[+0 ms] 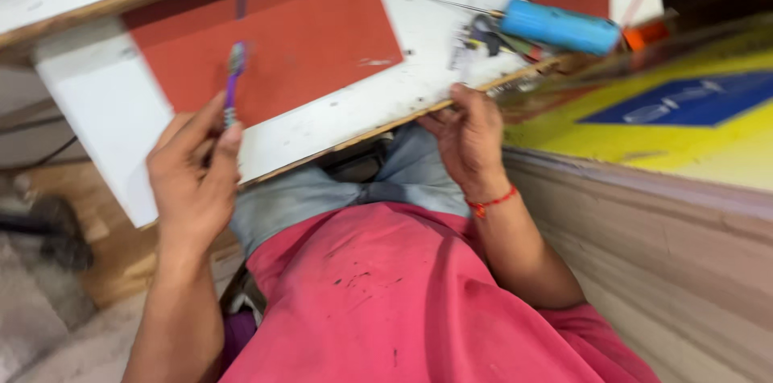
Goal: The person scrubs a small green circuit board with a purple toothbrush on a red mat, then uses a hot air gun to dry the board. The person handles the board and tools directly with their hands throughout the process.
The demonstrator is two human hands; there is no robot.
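My left hand [196,178] grips a purple toothbrush [233,81] by its handle, bristle end pointing up over the red mat [306,37]. My right hand [467,137] rests on the front edge of the white worktable [403,89], fingers curled at the rim, close to a small dark circuit part [483,37] lying on the tabletop. Whether the right fingers hold anything is blurred. A red thread band circles my right wrist. A blue-handled tool [560,27] with a thin metal tip lies just beyond that hand.
A yellow and blue surface [692,117] lies to the right above a wooden panel wall [668,246]. My pink shirt and grey trousers fill the lower middle. Dark objects sit on the floor at left [48,226].
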